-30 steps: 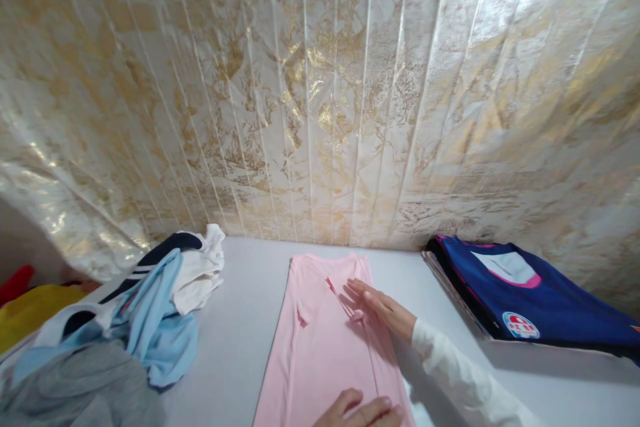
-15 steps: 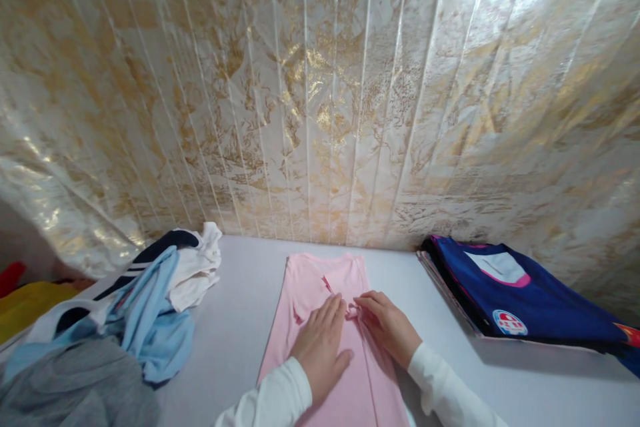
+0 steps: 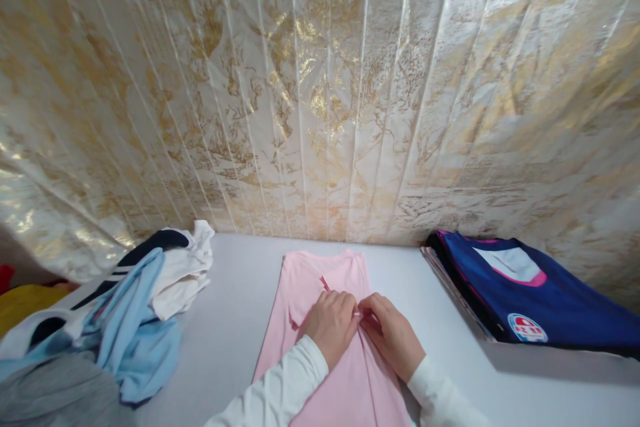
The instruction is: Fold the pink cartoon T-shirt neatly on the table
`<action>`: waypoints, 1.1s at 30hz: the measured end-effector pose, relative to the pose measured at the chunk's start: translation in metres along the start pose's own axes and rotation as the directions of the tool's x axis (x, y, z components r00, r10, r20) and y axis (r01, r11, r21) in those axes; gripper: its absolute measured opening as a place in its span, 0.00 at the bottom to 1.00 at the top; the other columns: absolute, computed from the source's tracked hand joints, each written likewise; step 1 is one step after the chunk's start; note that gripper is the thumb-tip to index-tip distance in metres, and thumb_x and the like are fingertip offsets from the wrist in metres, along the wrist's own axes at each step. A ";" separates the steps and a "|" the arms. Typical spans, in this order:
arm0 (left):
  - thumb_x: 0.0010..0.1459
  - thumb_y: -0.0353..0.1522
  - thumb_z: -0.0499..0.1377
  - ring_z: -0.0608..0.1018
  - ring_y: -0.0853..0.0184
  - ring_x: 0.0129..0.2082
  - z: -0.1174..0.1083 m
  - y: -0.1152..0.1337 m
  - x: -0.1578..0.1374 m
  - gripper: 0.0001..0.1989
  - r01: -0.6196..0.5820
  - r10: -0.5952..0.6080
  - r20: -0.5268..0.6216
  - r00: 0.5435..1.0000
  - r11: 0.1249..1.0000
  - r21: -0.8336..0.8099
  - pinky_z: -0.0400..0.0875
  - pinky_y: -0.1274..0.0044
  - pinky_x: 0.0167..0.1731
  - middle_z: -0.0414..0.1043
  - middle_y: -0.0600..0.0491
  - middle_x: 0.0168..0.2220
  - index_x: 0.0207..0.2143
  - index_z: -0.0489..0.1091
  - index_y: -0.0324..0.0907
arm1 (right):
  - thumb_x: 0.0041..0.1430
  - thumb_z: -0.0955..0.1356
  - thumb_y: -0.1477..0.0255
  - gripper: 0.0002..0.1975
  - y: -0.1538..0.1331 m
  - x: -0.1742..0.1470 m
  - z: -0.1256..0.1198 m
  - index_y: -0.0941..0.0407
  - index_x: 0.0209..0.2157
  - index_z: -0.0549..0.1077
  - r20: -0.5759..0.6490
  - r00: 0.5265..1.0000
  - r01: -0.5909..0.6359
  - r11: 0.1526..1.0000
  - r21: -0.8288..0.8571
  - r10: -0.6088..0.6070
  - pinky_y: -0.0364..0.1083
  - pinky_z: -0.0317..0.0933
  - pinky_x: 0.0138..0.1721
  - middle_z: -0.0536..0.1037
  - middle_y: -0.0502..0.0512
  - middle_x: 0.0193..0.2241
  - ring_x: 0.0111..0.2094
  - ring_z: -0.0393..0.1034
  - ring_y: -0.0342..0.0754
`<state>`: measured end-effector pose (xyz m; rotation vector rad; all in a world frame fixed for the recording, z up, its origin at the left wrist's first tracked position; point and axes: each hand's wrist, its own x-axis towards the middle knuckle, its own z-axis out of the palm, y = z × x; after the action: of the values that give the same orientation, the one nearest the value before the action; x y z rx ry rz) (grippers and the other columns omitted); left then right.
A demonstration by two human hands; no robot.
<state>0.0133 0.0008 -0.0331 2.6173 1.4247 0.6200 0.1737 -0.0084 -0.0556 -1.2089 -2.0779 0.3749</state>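
Pink garment (image 3: 345, 373) lies lengthwise on the pale worktop (image 3: 230, 320), directly in front of me, neckline at the far end. My left hand (image 3: 333, 327) and right hand (image 3: 393, 337) meet at its upper middle; each grip is narrow, fingertips pinching a small gathered bit of the pink fabric. My hands and white sleeves (image 3: 280, 380) hide part of the garment. A red mark (image 3: 325, 283) shows just beyond my left fingers.

Left side: loose heap of light blue garment (image 3: 133, 320), grey cloth (image 3: 63, 393) and white cloth (image 3: 183, 280); yellow cloth (image 3: 30, 303) at the far left. Right side, well apart: folded stack, navy shirt (image 3: 570, 307) uppermost, round badge (image 3: 527, 327) on it. Gold-patterned sheeting (image 3: 320, 107) hangs along the back edge.
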 end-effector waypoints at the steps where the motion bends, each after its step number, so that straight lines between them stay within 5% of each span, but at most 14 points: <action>1: 0.60 0.29 0.56 0.69 0.63 0.35 0.000 0.001 -0.001 0.04 -0.002 0.002 0.006 1.000 1.000 -0.003 0.62 0.72 0.37 0.66 0.55 0.32 0.31 0.63 0.42 | 0.55 0.61 0.81 0.08 0.000 0.001 0.000 0.53 0.33 0.65 0.008 1.000 0.004 1.000 -0.011 -0.003 0.46 0.61 0.34 0.69 0.51 0.31 0.33 0.63 0.48; 9: 0.58 0.30 0.58 0.70 0.65 0.42 -0.005 0.001 -0.017 0.04 -0.042 0.045 0.040 0.998 0.997 -0.069 0.62 0.73 0.41 0.67 0.55 0.39 0.34 0.63 0.43 | 0.55 0.61 0.84 0.12 -0.001 -0.001 -0.005 0.53 0.31 0.68 0.076 0.997 0.022 0.998 -0.062 -0.017 0.47 0.63 0.37 0.71 0.53 0.33 0.36 0.65 0.49; 19: 0.58 0.30 0.58 0.61 0.59 0.58 -0.012 -0.013 -0.031 0.16 -0.174 0.189 0.119 0.975 0.977 -0.124 0.56 0.65 0.52 0.62 0.54 0.56 0.49 0.65 0.49 | 0.53 0.59 0.85 0.27 0.003 -0.032 -0.018 0.49 0.51 0.70 0.172 0.982 0.101 0.982 -0.158 -0.073 0.49 0.65 0.50 0.72 0.55 0.50 0.50 0.67 0.50; 25: 0.59 0.31 0.57 0.61 0.59 0.59 -0.010 -0.015 -0.033 0.13 -0.167 0.182 0.120 0.976 0.979 -0.119 0.56 0.65 0.53 0.61 0.53 0.58 0.47 0.67 0.49 | 0.60 0.56 0.79 0.25 0.008 -0.019 -0.014 0.52 0.58 0.62 0.024 0.983 0.182 0.964 -0.191 -0.181 0.53 0.63 0.53 0.67 0.58 0.56 0.55 0.63 0.50; 29: 0.61 0.32 0.56 0.60 0.60 0.59 -0.009 -0.015 -0.035 0.12 -0.182 0.194 0.124 0.973 0.978 -0.103 0.56 0.65 0.52 0.61 0.51 0.58 0.47 0.66 0.49 | 0.64 0.59 0.71 0.22 0.001 -0.017 0.001 0.55 0.59 0.61 0.110 0.978 0.204 0.938 -0.281 -0.180 0.55 0.61 0.54 0.65 0.60 0.57 0.57 0.60 0.52; 33: 0.60 0.33 0.57 0.60 0.60 0.59 -0.014 -0.017 -0.035 0.12 -0.198 0.210 0.127 0.969 0.975 -0.101 0.55 0.64 0.53 0.60 0.51 0.58 0.47 0.67 0.49 | 0.63 0.60 0.61 0.32 0.000 -0.025 0.011 0.61 0.63 0.49 0.252 0.955 0.244 0.893 -0.379 -0.154 0.57 0.56 0.58 0.54 0.63 0.62 0.62 0.50 0.55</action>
<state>-0.0226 -0.0202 -0.0359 2.6983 1.0738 0.4979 0.1741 -0.0289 -0.0740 -1.2077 -2.5332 -0.0329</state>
